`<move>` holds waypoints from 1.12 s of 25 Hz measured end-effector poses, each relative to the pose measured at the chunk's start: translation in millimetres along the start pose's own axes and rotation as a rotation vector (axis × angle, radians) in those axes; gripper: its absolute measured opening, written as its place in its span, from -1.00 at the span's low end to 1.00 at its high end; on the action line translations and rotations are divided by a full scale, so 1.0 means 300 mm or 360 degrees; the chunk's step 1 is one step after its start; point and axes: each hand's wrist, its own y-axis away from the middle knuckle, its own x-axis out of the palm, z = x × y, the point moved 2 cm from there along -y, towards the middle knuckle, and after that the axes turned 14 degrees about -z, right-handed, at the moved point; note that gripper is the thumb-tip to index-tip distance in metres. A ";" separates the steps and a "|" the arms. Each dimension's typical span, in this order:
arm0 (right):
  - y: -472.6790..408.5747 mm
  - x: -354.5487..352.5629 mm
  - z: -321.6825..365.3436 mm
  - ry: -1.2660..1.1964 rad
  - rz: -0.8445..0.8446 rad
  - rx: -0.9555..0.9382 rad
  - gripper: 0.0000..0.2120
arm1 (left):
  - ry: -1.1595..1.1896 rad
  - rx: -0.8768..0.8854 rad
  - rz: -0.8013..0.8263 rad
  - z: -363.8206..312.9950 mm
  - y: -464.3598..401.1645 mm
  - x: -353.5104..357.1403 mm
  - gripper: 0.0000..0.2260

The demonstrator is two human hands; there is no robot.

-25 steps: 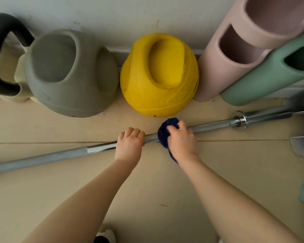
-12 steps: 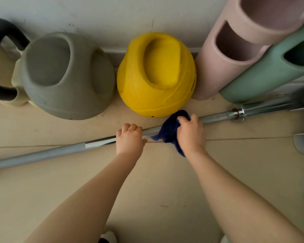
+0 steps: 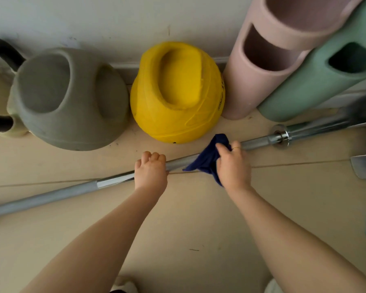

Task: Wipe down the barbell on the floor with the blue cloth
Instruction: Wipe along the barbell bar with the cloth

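Barbell flat on the pale floor, running from 8 o'clock low at the left edge up toward 2 o'clock, ending in a chrome collar and sleeve near the right edge. Left hand just left of centre, wrapped over the shaft, fingers curled round the bar with knuckles pointing to 12 o'clock. Right hand just beside it toward 3 o'clock, fingers closed tight on the blue cloth, thin gold ring showing on one finger. Cloth bunched round the shaft between the two hands, one fold poking up toward 12 o'clock, a loose corner hanging down toward 6 o'clock below the bar. Short bare stretch of shaft between left hand and cloth. Beyond the bar, along the white wall: grey kettlebell at 10 o'clock, yellow kettlebell at 12 o'clock, close to the cloth though whether touching cannot be told. Black handle at the far left edge, on a cream body mostly hidden. Pink roller and green roller leaning at 1 to 2 o'clock, side by side. Both bare forearms reaching in from 6 o'clock. Pale shoe tips at the bottom edge.
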 end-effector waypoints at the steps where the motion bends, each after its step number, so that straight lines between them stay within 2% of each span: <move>1: 0.033 0.010 0.031 -0.0026 0.0064 -0.0180 -0.63 | 0.0004 0.0031 0.0014 -0.028 0.002 -0.002 -0.68; 3: 0.065 0.021 0.016 -0.0103 0.0149 -0.0455 -0.62 | 0.0083 0.0155 -0.0012 -0.110 0.011 -0.003 -0.63; 4: 0.036 0.009 -0.023 -0.0132 0.0148 -0.0434 -0.65 | 0.0135 0.0232 -0.0037 -0.151 0.013 -0.004 -0.63; 8: -0.104 -0.048 -0.213 0.0150 -0.0049 -0.0016 -0.63 | 0.0190 0.0394 -0.0003 -0.279 -0.028 0.006 -0.55; 10: -0.113 -0.055 -0.199 0.0144 -0.0017 0.0110 -0.61 | 0.0155 0.0415 0.0079 -0.333 -0.051 0.011 -0.57; 14: -0.071 -0.056 -0.200 0.0028 0.0202 -0.0368 -0.59 | 0.0033 0.0339 0.0131 -0.384 -0.086 0.019 -0.57; 15: -0.098 -0.064 -0.249 0.0043 0.0188 -0.0352 -0.60 | -0.0012 0.0333 0.0150 -0.385 -0.092 0.023 -0.59; 18: -0.162 -0.084 -0.351 0.0157 -0.0012 0.0216 -0.65 | -0.0099 0.0346 0.0214 -0.389 -0.102 0.030 -0.68; 19: -0.149 -0.083 -0.327 0.0151 -0.0016 0.0275 -0.67 | -0.0125 0.0381 0.0238 -0.394 -0.105 0.030 -0.69; 20: -0.121 -0.070 -0.285 0.0130 0.0020 0.0173 -0.68 | -0.0156 0.0431 0.0279 -0.401 -0.105 0.028 -0.69; 23: -0.012 -0.066 -0.248 0.0032 0.0193 -0.0398 -0.70 | -0.0240 0.0528 0.0402 -0.421 -0.085 0.025 -0.64; 24: -0.028 -0.088 -0.289 0.0033 0.0213 -0.0432 -0.71 | -0.0264 0.0541 0.0405 -0.422 -0.072 0.028 -0.64; 25: -0.064 -0.104 -0.340 0.0079 0.0169 -0.0371 -0.72 | -0.0282 0.0557 0.0388 -0.422 -0.059 0.033 -0.63; 28: -0.107 -0.113 -0.403 0.0242 0.0043 0.0069 -0.71 | -0.0280 0.0593 0.0336 -0.414 -0.032 0.048 -0.54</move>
